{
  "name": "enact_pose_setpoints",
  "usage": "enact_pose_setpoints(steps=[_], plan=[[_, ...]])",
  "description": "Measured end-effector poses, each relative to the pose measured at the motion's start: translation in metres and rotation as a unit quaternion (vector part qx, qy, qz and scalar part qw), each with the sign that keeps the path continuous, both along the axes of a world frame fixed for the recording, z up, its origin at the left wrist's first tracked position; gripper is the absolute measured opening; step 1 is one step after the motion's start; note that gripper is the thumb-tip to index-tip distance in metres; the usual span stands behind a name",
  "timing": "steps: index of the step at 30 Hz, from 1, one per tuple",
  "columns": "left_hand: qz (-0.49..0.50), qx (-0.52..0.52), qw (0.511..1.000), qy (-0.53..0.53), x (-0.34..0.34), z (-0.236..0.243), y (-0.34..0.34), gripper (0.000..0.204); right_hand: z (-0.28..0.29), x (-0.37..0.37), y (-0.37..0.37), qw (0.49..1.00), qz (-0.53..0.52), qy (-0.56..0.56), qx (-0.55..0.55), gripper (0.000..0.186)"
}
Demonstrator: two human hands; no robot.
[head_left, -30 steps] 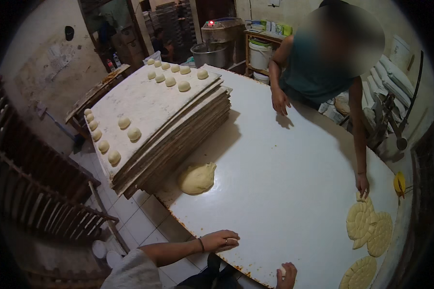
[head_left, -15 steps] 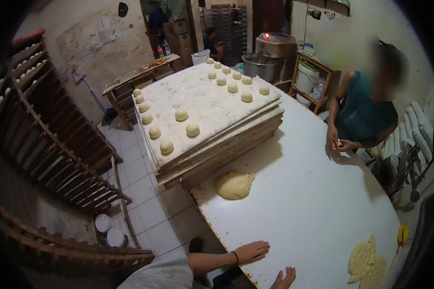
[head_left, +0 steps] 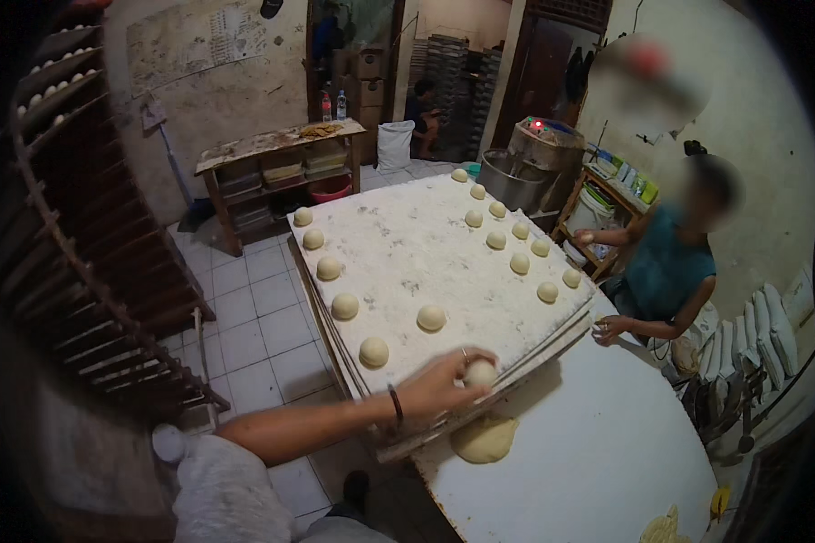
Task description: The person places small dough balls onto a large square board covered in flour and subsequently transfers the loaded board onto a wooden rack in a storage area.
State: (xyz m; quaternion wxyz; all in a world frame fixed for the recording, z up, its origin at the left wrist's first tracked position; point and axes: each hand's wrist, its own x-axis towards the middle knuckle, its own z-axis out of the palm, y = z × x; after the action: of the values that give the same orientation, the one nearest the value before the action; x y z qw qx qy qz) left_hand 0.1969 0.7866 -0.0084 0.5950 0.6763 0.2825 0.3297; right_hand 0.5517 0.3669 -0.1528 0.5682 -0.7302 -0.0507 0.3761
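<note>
My left hand reaches over the near right corner of a floured board, fingers curled around a pale, round dough ball. A ring and a dark wristband show on that hand and wrist. Just left of it sits another dough ball; a row of balls runs along the board's left edge, starting with a near one. Several more lie toward the right edge, among them one ball. Below the board's near edge, a larger lump of dough rests on the white table. My right hand is out of view.
Across the table a co-worker holds a small dough piece in one hand. Flattened dough lies at the table's near right. A mixer stands behind; a rack is at left, and a low shelf table stands by the wall.
My left hand has gone from the tabletop up to the board and now holds a dough ball. My right hand has left the view. The co-worker's hands have moved apart. The view has shifted.
</note>
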Motion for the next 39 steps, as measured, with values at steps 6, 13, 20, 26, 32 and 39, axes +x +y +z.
enact_pose_setpoints(steps=[6,13,20,26,32,39], plan=[[0.236,0.333,0.857,0.316,-0.171,-0.029,0.262,0.054,0.116,-0.108,0.187,0.979,0.161,-0.089,0.085,0.04],[0.25,0.307,0.858,0.327,-0.192,-0.014,0.248,0.079,0.186,-0.23,0.462,0.793,0.494,-0.28,0.222,0.058],[0.404,0.192,0.885,0.126,-0.284,0.01,0.144,0.045,0.174,-0.298,0.598,0.633,0.565,-0.514,0.126,0.052],[0.497,-0.034,0.823,0.273,-0.418,-0.323,0.011,0.031,0.18,-0.151,0.411,0.836,0.366,-0.333,0.235,0.032],[-0.101,-0.461,0.707,0.527,-0.258,-0.512,-0.243,0.055,-0.046,-0.004,0.073,0.977,-0.007,-0.168,-0.133,0.022],[-0.09,-0.424,0.859,0.272,-0.056,-0.346,-0.304,0.057,-0.249,0.281,-0.292,0.885,-0.252,-0.29,-0.264,0.033]])
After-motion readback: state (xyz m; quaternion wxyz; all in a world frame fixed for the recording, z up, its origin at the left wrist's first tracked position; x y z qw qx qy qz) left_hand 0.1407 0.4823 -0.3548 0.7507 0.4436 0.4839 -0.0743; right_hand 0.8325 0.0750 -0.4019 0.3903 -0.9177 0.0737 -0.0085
